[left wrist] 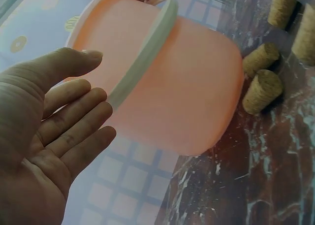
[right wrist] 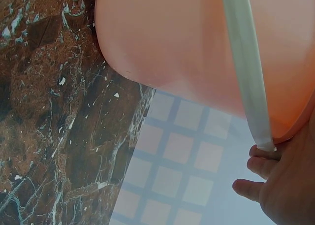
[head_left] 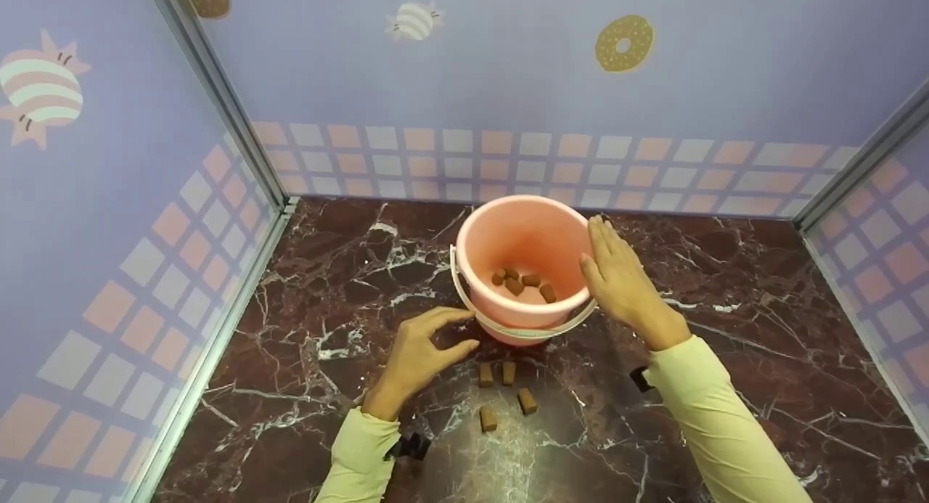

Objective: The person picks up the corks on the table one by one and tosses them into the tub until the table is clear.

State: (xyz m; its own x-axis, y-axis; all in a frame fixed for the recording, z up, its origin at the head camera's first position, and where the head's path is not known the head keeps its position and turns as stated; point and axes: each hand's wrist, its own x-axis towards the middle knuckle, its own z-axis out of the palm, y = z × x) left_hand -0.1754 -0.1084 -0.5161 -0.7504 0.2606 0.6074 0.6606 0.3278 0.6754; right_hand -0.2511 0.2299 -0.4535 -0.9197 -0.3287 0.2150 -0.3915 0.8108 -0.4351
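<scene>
A pink bucket [head_left: 522, 308] stands upright with its white handle [head_left: 533, 334] lowered against the front. Several brown corks [head_left: 514, 286] lie on its bottom. My right hand [head_left: 623, 278] rests against the right rim, fingers extended; in the right wrist view its fingertips [right wrist: 261, 166] are by the handle's end. At the bucket's front left is my left hand [head_left: 417, 354], thumb and fingers spread apart with nothing between them. In the left wrist view its fingers [left wrist: 81, 121] are extended beside the handle [left wrist: 147, 52]. Several more corks [head_left: 526, 401] lie in front of the bucket.
The dark marbled tabletop [head_left: 312, 416] carries everything. A patterned back wall [head_left: 508, 82] rises just behind the bucket, and side walls [head_left: 109, 271] bound the table left and right. Each wrist has a black band [head_left: 411, 446].
</scene>
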